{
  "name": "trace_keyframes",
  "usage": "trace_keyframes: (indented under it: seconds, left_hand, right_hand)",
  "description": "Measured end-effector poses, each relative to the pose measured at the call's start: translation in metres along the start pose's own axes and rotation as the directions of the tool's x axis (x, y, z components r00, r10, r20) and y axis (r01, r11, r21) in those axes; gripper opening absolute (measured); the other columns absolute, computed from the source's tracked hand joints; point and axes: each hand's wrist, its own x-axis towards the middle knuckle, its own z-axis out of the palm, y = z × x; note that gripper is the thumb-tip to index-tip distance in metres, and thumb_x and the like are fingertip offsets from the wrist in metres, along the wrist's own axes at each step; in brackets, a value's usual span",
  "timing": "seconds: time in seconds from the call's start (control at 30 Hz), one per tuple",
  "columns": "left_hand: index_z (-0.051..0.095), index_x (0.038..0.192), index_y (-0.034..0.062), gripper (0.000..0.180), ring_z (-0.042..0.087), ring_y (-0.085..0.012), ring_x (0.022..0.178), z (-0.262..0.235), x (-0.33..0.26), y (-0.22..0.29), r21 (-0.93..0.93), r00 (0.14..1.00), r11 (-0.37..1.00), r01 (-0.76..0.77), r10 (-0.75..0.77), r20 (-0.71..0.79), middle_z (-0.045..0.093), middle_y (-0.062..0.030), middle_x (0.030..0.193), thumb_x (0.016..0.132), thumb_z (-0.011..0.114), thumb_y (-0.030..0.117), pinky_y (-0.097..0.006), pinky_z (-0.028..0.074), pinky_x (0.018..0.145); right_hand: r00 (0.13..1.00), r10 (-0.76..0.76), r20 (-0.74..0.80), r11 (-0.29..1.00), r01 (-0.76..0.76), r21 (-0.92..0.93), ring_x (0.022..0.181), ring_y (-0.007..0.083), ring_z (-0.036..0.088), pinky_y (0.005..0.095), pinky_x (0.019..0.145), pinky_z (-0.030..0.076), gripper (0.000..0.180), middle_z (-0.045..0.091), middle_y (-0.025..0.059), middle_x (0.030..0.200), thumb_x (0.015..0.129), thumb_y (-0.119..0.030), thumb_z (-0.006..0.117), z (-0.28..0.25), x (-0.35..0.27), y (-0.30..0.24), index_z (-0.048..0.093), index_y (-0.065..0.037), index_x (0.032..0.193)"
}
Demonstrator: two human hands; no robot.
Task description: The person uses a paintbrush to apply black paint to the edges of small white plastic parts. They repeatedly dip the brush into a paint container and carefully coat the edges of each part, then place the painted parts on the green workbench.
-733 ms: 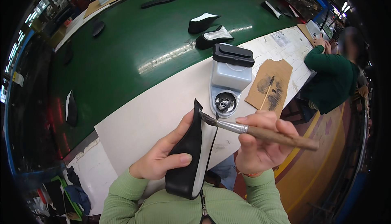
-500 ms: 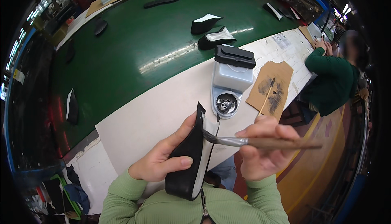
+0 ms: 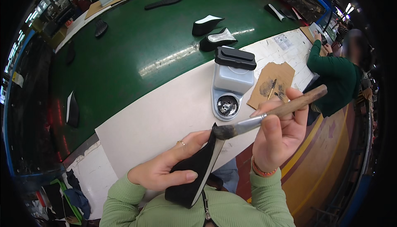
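Note:
My left hand (image 3: 167, 169) grips a black wedge shoe sole (image 3: 192, 175) with a pale upper face, tilted in front of my chest with its thin tip up. A flat paintbrush (image 3: 248, 124) with a wooden handle is pinched in my right hand (image 3: 279, 140). Its dark, wet-looking bristles touch the sole near the thin tip. Just beyond stands a whitish plastic dispenser (image 3: 234, 80) with a black lid and a round cup (image 3: 228, 106) of black liquid at its front.
A stained cardboard piece (image 3: 285, 72) bears a thin brush (image 3: 271, 88). Behind runs a green conveyor belt (image 3: 124, 37) with several soles, including two wedges (image 3: 219, 40) (image 3: 203, 27). White paper (image 3: 140, 123) covers my bench. A co-worker in a green sleeve (image 3: 331, 66) works at right.
The brush has moved from the sole's middle up to its thin tip, its handle now slanting upward. My left hand has turned the sole slightly. The co-worker's hands have shifted.

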Motion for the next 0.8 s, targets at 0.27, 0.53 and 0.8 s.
trace_keyframes:
  seconds: [0.27, 0.53, 0.8]
  left_hand:
    - [0.020, 0.141, 0.0089, 0.071, 0.018, -0.0253, 0.135, 0.001, 0.001, 0.003, -0.016, 1.000, 1.000, 0.018, -0.018, 0.006, 0.022, -0.0148, 0.144, 0.079, 0.054, 0.005, -0.036, 0.011, 0.109]
    - [0.017, 0.141, 0.0018, 0.067, 0.020, -0.0301, 0.132, 0.006, 0.010, 0.005, 0.198, 0.993, 0.978, -0.063, 0.082, -0.088, 0.019, -0.0142, 0.146, 0.083, 0.050, 0.008, -0.039, 0.013, 0.107]
    - [0.017, 0.141, 0.0028, 0.068, 0.022, -0.0306, 0.130, 0.010, 0.012, 0.010, 0.350, 0.985, 0.934, -0.072, 0.123, -0.123, 0.020, -0.0122, 0.146, 0.081, 0.048, 0.003, -0.041, 0.016, 0.106]
  right_hand:
    - [0.995, -0.072, 0.071, 0.997, 0.069, 0.045, 0.076, 0.0159, 0.058, 0.0267, 0.072, 0.046, 0.057, 0.062, 0.0160, 0.086, 0.079, -0.001, 0.062, -0.004, 0.007, -0.005, 0.029, 0.003, 0.124]
    - [0.972, -0.231, -0.049, 0.964, 0.222, -0.144, 0.073, 0.0173, 0.056, 0.0285, 0.071, 0.046, 0.059, 0.061, 0.0156, 0.083, 0.078, -0.004, 0.064, -0.003, 0.001, -0.002, 0.028, 0.000, 0.125]
    - [0.882, -0.391, 0.264, 0.811, 0.466, -0.354, 0.066, 0.0166, 0.051, 0.0277, 0.065, 0.040, 0.062, 0.062, 0.0169, 0.082, 0.078, -0.008, 0.067, -0.010, 0.002, 0.003, 0.026, -0.007, 0.124]
